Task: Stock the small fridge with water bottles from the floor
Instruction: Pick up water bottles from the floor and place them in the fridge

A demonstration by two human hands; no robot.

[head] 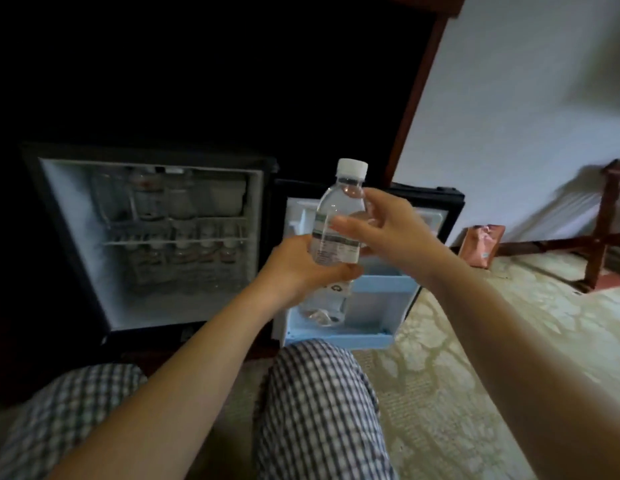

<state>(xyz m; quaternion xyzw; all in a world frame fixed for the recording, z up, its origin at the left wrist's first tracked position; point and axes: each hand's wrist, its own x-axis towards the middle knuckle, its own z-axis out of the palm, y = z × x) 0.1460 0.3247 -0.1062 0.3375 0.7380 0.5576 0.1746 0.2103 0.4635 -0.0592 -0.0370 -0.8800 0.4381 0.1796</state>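
Carpet [474,341] covers the floor; the fridge [69,220] stands open at 10 o'clock, its door shelf [381,282] at 12. Your left hand [301,268] grips the bottle [339,202] low, and your right hand [381,230] loosely pinches its shoulder. Keep it upright and lower it base-first into the door shelf.

Likely a hotel room — small fridge [69,216], patterned carpet [457,358], folding wooden luggage stand [601,237].

Bottle [336,209] label print between the fingers [350,227]: illegible. Fridge shelf contents [177,206], left of fingers: blurred. Door-shelf bottle [324,313] below: partly hidden.
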